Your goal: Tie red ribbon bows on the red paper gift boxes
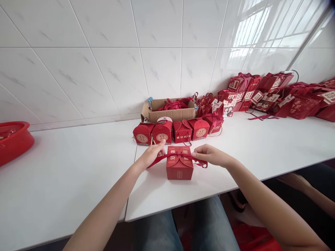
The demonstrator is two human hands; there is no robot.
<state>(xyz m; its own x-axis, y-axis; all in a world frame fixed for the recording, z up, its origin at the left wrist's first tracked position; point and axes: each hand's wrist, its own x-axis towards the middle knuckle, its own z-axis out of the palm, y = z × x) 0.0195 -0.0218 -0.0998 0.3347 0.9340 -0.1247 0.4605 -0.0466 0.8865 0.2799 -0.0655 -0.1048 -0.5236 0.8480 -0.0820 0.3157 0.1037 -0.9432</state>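
A small red gift box (179,171) with gold lettering stands in front of me near the table's front edge. A dark red ribbon (160,159) crosses its top and looks knotted at the middle. To the left of the box, my left hand (154,153) is closed on one end of the ribbon. My right hand (209,154) pinches the other end on the right side, where a loose tail dangles. The ribbon stretches fairly straight between both hands. The left fingertips are partly hidden behind the thumb.
Behind the box stands a row of several red gift boxes (182,131). A cardboard box (170,114) of ribbons sits against the tiled wall. Stacked red boxes (242,94) fill the back right. A red plastic basin (19,144) is at far left. Another person's arm (303,184) shows at right.
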